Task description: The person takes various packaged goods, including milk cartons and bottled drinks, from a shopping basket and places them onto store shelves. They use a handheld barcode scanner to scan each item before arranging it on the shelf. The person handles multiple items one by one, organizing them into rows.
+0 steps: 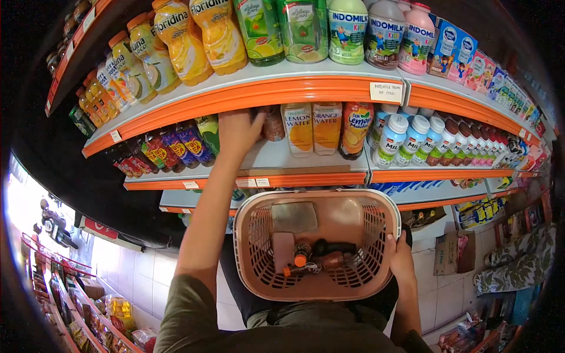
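Observation:
My left hand (240,132) reaches into the middle shelf (304,165), with its fingertips hidden beneath the upper shelf's orange edge. Whether it grips anything there cannot be told. A green-labelled bottle (208,132) stands just left of it, and a brown bottle (274,125) is on its right. My right hand (399,253) is closed on the right rim of a pinkish-brown plastic shopping basket (318,294), held against my body. Inside lie two small orange-capped bottles, a dark item (334,248), a flat pinkish pack (284,251) and a flat greyish pack (295,217).
Juice bottles (185,48), green bottles (303,33) and milk bottles (347,35) line the upper shelf (247,93). Lemon and orange water bottles (298,132) and small milk bottles (390,141) share the middle shelf. A person's patterned trouser legs (516,269) and a cardboard box (446,256) are at right.

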Available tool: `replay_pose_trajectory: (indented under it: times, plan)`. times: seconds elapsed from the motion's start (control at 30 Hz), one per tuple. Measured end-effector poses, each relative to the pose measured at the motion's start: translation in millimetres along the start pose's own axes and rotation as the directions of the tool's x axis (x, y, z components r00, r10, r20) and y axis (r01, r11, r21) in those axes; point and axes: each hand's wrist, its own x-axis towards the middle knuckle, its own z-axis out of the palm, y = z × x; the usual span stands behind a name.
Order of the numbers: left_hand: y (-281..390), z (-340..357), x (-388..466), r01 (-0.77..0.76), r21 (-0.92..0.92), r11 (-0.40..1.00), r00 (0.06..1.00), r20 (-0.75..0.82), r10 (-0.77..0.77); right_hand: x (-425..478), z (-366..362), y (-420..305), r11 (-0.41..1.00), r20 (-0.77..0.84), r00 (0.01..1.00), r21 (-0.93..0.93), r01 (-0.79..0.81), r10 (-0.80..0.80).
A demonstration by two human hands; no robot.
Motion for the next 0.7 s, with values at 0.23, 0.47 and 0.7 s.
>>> replay_pose_trajectory:
  times: [0.23, 0.47, 0.7]
  plan:
    - [-8, 41, 30, -0.012, -0.003, 1.000, 0.990, -0.137, 0.011, 2, -1, 2, 1.000, 0.024, 1.000, -0.018, -0.019, 0.019]
    - [-20, 58, 30, 0.121, -0.093, 0.988, 0.989, -0.079, -0.128, 4, 2, 9, 1.000, -0.007, 1.000, -0.011, 0.018, -0.019]
    - [13, 14, 11, 0.117, -0.331, 0.936, 0.971, -0.160, -0.178, -1, -2, 0, 0.998, -0.021, 0.998, 0.021, 0.061, -0.061]
